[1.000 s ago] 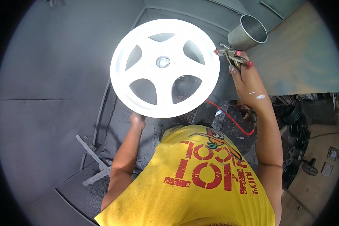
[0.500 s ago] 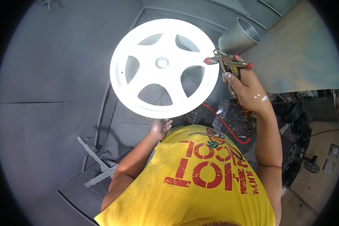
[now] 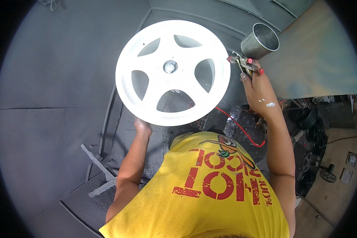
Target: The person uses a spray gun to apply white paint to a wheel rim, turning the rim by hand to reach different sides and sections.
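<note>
A white wheel rim [image 3: 182, 85] with several broad spokes faces up in front of me, with a round metal piece [image 3: 170, 67] at its hub. My left hand [image 3: 143, 126] reaches beneath the rim's near left edge. Its fingers are hidden there, so I cannot tell whether they grip the wheel. Just off the rim's right side, my right hand [image 3: 261, 89] is closed around a spray gun [image 3: 246, 64] with red-tipped knobs. The gun's nozzle points left at the rim, and a metal paint cup [image 3: 250, 44] sits at its far end. White specks mark the back of my right hand.
A red hose [image 3: 242, 127] curves below the wheel on the right. Dark wheels [image 3: 315, 135] stand along the right side, near a small fan [image 3: 327, 173]. Grey walls surround the left and far sides. A paint-crusted metal stand [image 3: 101, 168] spreads its legs at lower left.
The wheel has turned clockwise; its small valve hole moved up along the left side. My left hand shifted left and under the rim. My right hand moved the spray gun slightly right.
</note>
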### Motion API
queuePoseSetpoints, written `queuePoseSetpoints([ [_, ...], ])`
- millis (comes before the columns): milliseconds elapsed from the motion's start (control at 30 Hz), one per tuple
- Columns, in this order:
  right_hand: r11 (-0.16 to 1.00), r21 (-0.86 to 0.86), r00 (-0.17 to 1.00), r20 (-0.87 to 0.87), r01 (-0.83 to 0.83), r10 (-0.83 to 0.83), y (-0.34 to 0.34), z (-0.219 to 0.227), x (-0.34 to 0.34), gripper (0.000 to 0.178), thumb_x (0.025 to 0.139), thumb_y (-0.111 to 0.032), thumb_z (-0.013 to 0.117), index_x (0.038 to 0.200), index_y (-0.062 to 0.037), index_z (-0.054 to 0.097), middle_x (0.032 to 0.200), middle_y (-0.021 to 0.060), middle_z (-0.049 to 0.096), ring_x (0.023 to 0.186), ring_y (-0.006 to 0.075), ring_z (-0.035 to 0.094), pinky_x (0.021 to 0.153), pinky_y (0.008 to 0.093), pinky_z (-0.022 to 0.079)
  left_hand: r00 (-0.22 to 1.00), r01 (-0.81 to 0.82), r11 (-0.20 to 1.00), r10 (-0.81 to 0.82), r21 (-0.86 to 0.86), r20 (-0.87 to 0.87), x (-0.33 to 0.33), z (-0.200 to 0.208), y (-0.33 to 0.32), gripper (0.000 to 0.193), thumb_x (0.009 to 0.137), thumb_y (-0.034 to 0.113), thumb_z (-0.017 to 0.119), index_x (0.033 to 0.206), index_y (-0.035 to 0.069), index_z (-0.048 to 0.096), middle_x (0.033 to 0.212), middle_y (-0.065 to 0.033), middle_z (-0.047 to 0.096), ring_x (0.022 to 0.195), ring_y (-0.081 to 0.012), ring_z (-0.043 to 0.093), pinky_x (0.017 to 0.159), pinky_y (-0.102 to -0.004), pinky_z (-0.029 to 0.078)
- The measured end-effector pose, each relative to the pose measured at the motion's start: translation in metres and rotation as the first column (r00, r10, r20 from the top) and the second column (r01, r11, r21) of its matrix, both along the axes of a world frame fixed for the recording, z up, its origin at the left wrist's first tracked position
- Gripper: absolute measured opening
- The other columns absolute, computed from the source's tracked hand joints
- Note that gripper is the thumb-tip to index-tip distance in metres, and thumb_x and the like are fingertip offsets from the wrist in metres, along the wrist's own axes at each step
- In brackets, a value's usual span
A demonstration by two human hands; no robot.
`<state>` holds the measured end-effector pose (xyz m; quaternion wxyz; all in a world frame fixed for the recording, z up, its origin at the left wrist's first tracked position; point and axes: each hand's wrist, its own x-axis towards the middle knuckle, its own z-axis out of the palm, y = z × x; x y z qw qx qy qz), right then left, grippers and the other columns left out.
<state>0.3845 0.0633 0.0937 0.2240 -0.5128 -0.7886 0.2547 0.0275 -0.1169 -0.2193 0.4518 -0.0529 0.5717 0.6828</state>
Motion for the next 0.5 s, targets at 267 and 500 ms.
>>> queuePoseSetpoints([
  [267,0.945,-0.280,0.985,-0.083,-0.171,0.154,-0.007,0.013,0.004,0.025,0.098,-0.010,0.049,0.118,0.0043,0.044,0.083,0.0273,0.059,0.084,0.0477,0.057,0.078,0.0478,0.046,0.959,0.223,0.971,-0.205,-0.080,0.194,0.074,-0.032,-0.022,0.048,0.103,0.041,0.038,0.137,0.008,0.047,0.131,-0.0112,0.053,0.110,-0.0233,0.056,0.089,-0.0398,0.047],
  [500,0.998,0.069,1.000,0.003,0.011,-0.011,0.004,-0.007,0.004,0.024,0.097,-0.008,0.050,0.117,0.0029,0.045,0.093,0.0313,0.062,0.093,0.0520,0.058,0.079,0.0537,0.046,0.889,0.368,0.916,-0.298,-0.158,0.347,0.107,0.013,-0.015,0.038,0.104,0.039,0.041,0.131,0.013,0.048,0.127,-0.0068,0.052,0.100,-0.0212,0.057,0.082,-0.0356,0.045],
])
